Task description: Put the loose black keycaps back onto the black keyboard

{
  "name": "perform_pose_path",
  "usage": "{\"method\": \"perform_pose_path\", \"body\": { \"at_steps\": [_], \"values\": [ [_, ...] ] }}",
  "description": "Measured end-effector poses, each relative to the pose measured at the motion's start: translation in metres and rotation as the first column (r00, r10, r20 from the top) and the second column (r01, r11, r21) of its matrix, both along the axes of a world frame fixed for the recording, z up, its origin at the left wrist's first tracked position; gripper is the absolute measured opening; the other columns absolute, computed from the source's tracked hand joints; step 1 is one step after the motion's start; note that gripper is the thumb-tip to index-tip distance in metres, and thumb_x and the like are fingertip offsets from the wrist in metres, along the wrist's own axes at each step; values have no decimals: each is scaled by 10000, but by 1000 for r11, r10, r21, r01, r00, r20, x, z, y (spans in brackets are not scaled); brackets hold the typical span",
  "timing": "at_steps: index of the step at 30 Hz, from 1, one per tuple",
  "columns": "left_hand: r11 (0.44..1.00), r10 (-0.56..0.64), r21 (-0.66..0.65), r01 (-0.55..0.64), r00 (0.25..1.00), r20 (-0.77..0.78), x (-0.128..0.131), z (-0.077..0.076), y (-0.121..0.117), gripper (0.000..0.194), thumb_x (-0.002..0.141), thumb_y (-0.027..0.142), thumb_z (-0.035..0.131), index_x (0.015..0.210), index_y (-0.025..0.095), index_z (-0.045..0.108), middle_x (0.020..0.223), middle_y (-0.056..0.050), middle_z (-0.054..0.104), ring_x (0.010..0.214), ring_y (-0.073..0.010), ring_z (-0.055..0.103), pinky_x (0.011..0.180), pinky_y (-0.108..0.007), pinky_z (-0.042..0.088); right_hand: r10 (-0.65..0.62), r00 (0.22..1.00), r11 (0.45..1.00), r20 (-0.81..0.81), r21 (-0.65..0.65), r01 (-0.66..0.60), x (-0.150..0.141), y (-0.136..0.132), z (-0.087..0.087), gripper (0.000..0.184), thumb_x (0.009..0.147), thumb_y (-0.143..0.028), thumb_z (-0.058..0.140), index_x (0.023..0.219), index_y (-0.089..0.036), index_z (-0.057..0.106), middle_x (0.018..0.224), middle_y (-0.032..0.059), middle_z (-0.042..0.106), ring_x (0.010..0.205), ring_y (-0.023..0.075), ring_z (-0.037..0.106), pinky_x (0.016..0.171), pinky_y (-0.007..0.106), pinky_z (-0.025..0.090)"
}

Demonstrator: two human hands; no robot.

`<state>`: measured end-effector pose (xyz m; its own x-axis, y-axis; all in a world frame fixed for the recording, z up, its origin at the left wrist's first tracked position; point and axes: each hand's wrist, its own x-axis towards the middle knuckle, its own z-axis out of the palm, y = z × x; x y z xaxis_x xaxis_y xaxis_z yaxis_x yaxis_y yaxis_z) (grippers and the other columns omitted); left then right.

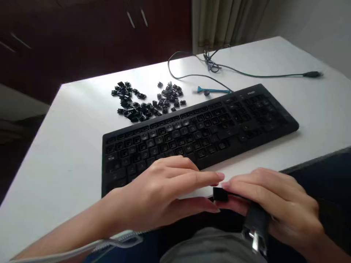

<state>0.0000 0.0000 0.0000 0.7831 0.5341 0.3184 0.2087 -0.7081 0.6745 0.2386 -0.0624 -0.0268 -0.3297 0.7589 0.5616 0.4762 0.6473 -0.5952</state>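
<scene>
My left hand sat low in frame, just in front of the keyboard's near edge, palm down, fingers stretched rightward and close together. Thumb and fingertips met the black keycap at its left side, so a narrow pinch, touching the cap.

Keycap: small, black, matte, roughly rectangular block. Only one flat face and a top edge showed; legend not readable. It sat between the two hands, above my lap, off the table. Long axis ran roughly left-right, left end toward my left fingertips, right end going under my right fingers.

My right hand was curled closed around a dark tool. Fingertips reached the keycap's right side. The tool's body ran from under the fingers down toward me, ending in a pale metal-looking piece at the bottom. Couldn't tell whether cap and tool were joined.

Behind the hands: black keyboard, long axis left-right, right end angled away from me. Many caps were off, bare switch sockets visible across much of it. Beyond it, left of centre, loose black keycaps lay in two clusters. Right of those, a blue tool lay flat, just behind the keyboard's rear edge. The keyboard's cable snaked across the far right of the table, plug end at the right.
</scene>
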Motion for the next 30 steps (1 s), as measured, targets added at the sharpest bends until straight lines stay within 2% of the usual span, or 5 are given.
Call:
{"method": "perform_pose_path", "body": {
  "at_steps": [5,14,30],
  "values": [
    [999,-11,-31,10,1000,-19,-3,5,0,394,874,262,731,1252,181,653,929,-63,745,779,-144,674,733,-226,578,54,998,998,30,21,-54,5,-2,2,274,768,-146,832,1016,-91,728,891,50,765,731,137,686,605,289,531],
    [999,-19,-42,19,1000,-11,-4,2,3,352,844,220,760,1185,161,696,895,-61,741,765,-141,668,709,-221,575,99,994,995,53,-13,-98,6,-6,-2,286,765,-166,836,1025,-109,732,908,45,768,705,136,674,582,290,528],
    [999,-46,-25,46,999,-25,-2,4,3,316,894,236,707,1208,200,684,838,-45,755,749,-158,675,705,-259,581,113,991,994,65,-10,-113,7,-7,-2,304,775,-164,823,1059,-105,732,949,59,769,745,154,685,604,301,522]
  ]
}}
